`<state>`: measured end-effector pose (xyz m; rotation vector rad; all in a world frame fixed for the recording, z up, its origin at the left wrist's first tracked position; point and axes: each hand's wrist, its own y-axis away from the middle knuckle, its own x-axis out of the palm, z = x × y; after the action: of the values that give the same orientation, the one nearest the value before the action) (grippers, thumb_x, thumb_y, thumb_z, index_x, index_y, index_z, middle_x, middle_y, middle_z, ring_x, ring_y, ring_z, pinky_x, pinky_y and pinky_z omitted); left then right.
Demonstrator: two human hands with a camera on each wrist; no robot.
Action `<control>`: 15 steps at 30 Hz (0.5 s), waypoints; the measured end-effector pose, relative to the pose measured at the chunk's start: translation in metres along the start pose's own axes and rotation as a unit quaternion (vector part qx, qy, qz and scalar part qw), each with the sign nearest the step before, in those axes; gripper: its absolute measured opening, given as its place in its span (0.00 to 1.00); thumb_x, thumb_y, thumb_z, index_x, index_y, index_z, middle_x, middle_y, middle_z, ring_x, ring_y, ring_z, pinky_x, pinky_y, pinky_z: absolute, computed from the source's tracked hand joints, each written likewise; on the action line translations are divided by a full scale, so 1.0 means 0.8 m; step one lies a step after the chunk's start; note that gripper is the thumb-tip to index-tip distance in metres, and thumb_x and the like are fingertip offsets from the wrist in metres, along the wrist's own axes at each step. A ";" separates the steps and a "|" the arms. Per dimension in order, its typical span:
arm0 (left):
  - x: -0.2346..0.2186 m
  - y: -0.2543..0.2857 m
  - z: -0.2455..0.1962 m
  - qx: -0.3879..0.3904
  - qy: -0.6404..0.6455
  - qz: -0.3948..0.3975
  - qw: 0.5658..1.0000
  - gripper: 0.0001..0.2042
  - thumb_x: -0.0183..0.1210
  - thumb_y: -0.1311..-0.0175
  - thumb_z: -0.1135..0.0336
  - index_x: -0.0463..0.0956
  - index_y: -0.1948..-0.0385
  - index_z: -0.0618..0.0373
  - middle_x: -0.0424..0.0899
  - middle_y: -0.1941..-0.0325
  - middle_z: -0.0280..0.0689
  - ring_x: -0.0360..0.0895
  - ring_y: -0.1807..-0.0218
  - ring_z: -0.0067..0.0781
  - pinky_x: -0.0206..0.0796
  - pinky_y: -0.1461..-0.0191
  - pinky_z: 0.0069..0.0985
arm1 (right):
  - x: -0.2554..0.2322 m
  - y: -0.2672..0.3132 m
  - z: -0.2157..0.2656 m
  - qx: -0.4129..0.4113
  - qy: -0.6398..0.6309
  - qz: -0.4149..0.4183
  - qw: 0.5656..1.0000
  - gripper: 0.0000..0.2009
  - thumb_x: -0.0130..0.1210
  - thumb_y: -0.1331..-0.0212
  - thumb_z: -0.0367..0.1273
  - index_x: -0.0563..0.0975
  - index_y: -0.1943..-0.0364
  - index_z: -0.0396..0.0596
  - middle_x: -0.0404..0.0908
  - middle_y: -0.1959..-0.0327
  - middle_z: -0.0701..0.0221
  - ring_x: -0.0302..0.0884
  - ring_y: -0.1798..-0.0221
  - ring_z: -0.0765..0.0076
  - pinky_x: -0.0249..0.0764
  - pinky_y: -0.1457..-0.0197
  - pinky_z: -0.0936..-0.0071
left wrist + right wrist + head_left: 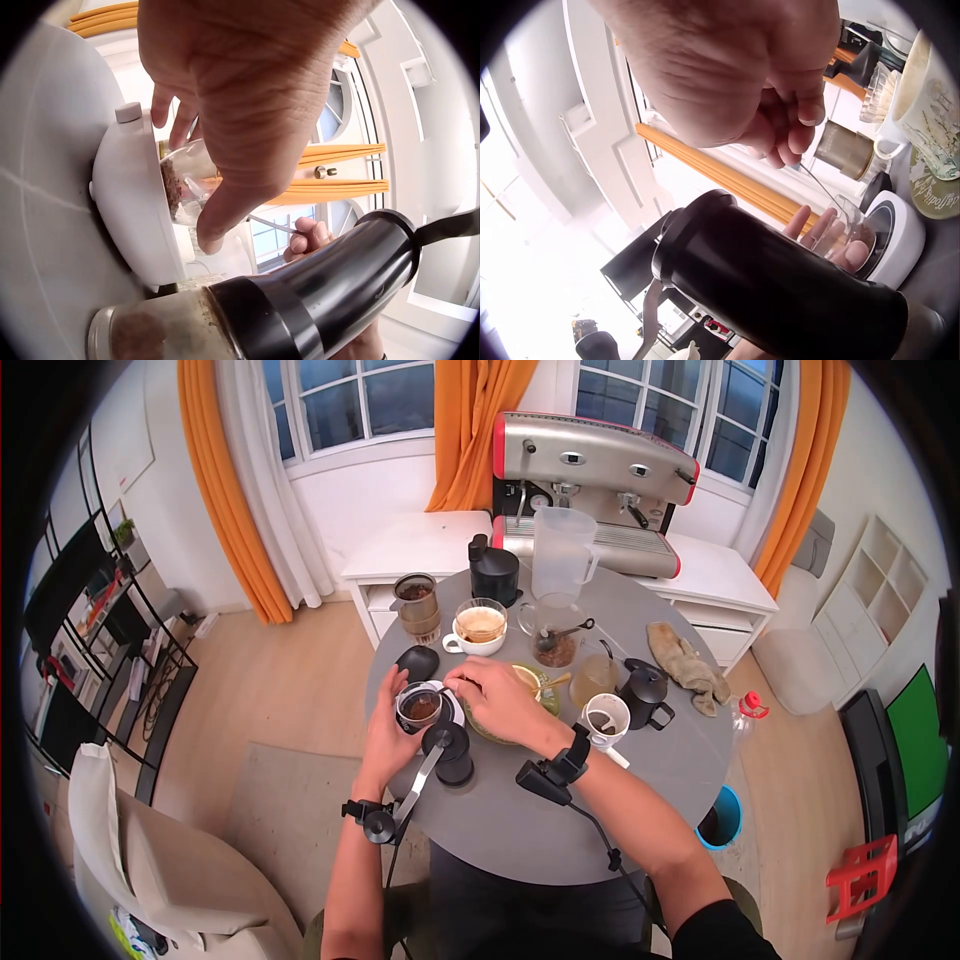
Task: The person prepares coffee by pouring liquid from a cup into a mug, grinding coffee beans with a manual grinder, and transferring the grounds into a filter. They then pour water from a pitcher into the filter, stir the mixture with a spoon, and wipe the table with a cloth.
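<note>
My left hand (385,732) holds a small clear glass (422,706) of dark brown coffee grounds, thumb on one side and fingers on the other. Under the glass is a white scale-like base (131,199) with a dark round top. Between the fingertips of my right hand (505,705) I pinch a thin metal utensil (271,223) that slants down into the glass; its lower end is hidden. Just nearer than the glass, a black hand coffee grinder (453,756) with a crank stands upright, brown grounds (139,335) in its clear bottom.
Behind my hands stand a cup of coffee (480,628), a jar of beans (417,605) and a clear pitcher (563,550). A white mug (606,718), black pot (643,686) and crumpled cloth (685,665) lie to the right. An espresso machine (600,460) stands behind the table.
</note>
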<state>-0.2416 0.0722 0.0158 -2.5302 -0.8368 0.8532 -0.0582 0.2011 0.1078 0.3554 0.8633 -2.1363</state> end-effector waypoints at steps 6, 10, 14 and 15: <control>0.002 -0.005 -0.016 -0.002 0.048 -0.016 0.999 0.54 0.81 0.52 0.75 0.54 0.23 0.56 0.82 0.35 0.45 0.82 0.34 0.44 0.75 0.30 0.37 | -0.002 0.000 0.003 0.025 -0.023 -0.010 0.999 0.10 0.55 0.29 0.29 0.82 0.58 0.33 0.83 0.61 0.54 0.81 0.58 0.43 0.75 0.51 0.55; -0.001 -0.006 -0.024 0.028 0.036 -0.021 0.999 0.54 0.81 0.53 0.77 0.53 0.22 0.56 0.82 0.34 0.45 0.82 0.34 0.44 0.75 0.31 0.37 | -0.002 -0.001 0.002 0.016 -0.032 -0.011 0.999 0.10 0.56 0.28 0.29 0.83 0.57 0.34 0.84 0.63 0.57 0.80 0.62 0.52 0.74 0.55 0.60; -0.004 -0.010 -0.036 0.034 0.031 -0.014 0.999 0.54 0.81 0.53 0.77 0.53 0.22 0.56 0.82 0.34 0.44 0.82 0.34 0.44 0.76 0.32 0.37 | 0.000 0.001 -0.003 0.029 -0.050 -0.013 0.998 0.10 0.56 0.27 0.30 0.84 0.55 0.36 0.85 0.63 0.63 0.78 0.65 0.67 0.74 0.57 0.68; -0.004 -0.011 -0.038 0.033 0.030 -0.012 0.999 0.55 0.81 0.53 0.77 0.53 0.22 0.56 0.82 0.34 0.44 0.82 0.34 0.44 0.76 0.32 0.37 | 0.000 0.001 -0.003 0.037 -0.057 -0.014 0.998 0.10 0.56 0.27 0.30 0.84 0.55 0.36 0.85 0.63 0.64 0.78 0.65 0.68 0.74 0.57 0.68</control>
<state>-0.2282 0.0728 0.0442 -2.4710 -0.8055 0.7810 -0.0571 0.2023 0.1059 0.2572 0.7291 -2.1968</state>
